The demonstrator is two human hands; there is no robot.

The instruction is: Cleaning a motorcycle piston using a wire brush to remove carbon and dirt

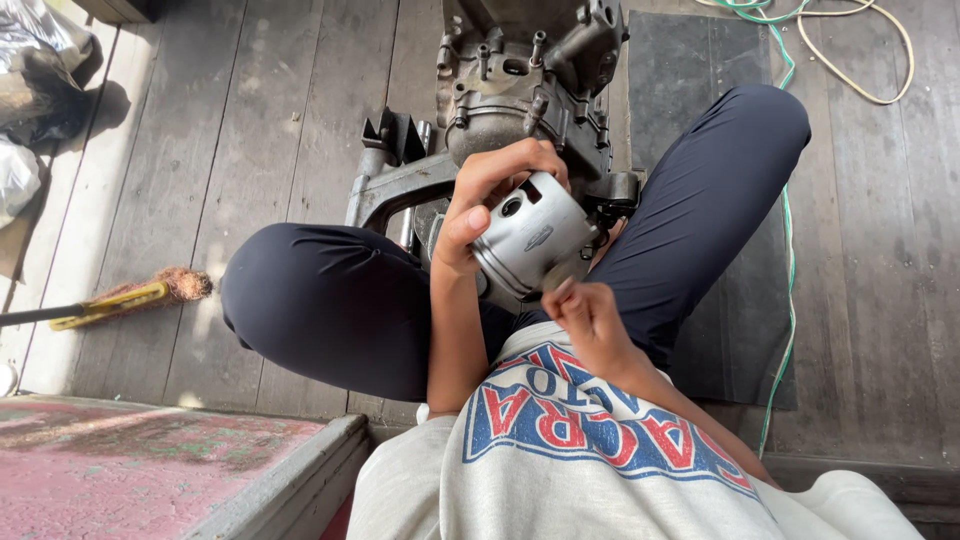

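A silver metal piston (532,238) with a round pin hole in its side is gripped by my left hand (487,195), fingers wrapped over its top. My right hand (588,315) sits just below the piston's lower rim, fingers pinched together at its edge; whether it holds something small I cannot tell. Behind the piston stands a grey, grimy engine block (530,80) on the wooden floor, between my crossed legs in dark trousers.
A dark rubber mat (690,90) lies under the engine at right. Green and yellow hoses (860,60) curl at the top right. A yellow-handled brush (130,297) lies at left. Plastic bags (30,90) sit at the far left, a red-topped step (150,470) at the bottom left.
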